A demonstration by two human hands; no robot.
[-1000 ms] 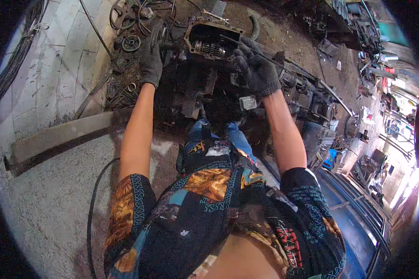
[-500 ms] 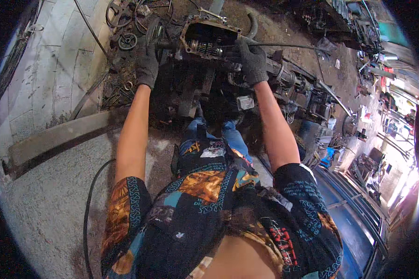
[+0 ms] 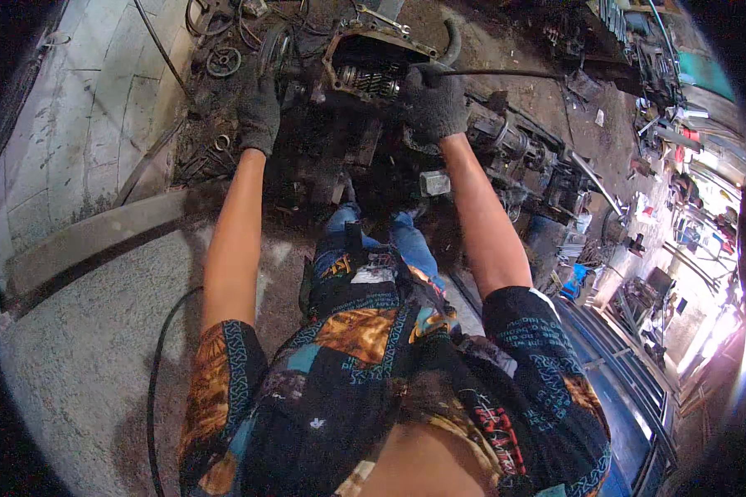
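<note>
Both my hands wear dark grey knitted gloves. My left hand (image 3: pixel 259 116) is closed on the near edge of a dark pulley wheel (image 3: pixel 275 54), its fingertips partly hidden. Right of the wheel is an open gearbox housing (image 3: pixel 330 70) with a light, bolt-holed rim. Inside it shows a shaft of metal gears (image 3: pixel 371 83). My right hand (image 3: pixel 433 108) is at the housing's right end, fingers curled at the end of a long thin dark rod (image 3: pixel 506 73) that runs off to the right. Its grip is partly hidden.
A wrench (image 3: pixel 383 18) lies beyond the housing, with a bent hose (image 3: pixel 452 41) beside it. A small handwheel (image 3: pixel 224 61) sits at the left. Machine parts (image 3: pixel 518 145) extend to the right. A curved metal beam (image 3: pixel 99 236) lies at lower left, near a black cable (image 3: pixel 159 356).
My right hand has shifted slightly left and nearer along the housing's end, with its fingers more curled. The left hand stays at the pulley wheel. The whole view has shifted slightly.
</note>
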